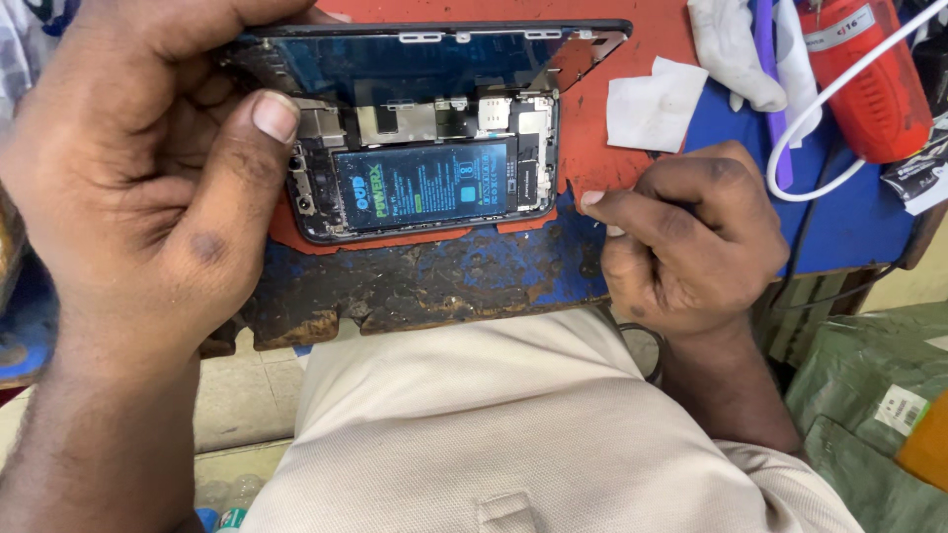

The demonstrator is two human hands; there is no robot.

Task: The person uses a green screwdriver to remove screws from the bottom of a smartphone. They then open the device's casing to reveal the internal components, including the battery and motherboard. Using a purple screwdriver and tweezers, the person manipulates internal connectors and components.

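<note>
Gripping opened phone, battery inside, left hand.

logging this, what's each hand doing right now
left hand: closed on the opened phone.
right hand: curled shut beside it; what it holds cannot be told.

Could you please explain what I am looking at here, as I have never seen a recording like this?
This is one picture from a camera worn on a person's head, looking down at their own two bare hands. The left hand grips the edge of an opened phone, whose screen panel is lifted so the blue battery shows. The right hand is curled beside the phone on a worn red and blue work mat; whether it holds anything, I cannot tell. Farther back lie a white paper scrap, a white cable and a red tool.
</note>
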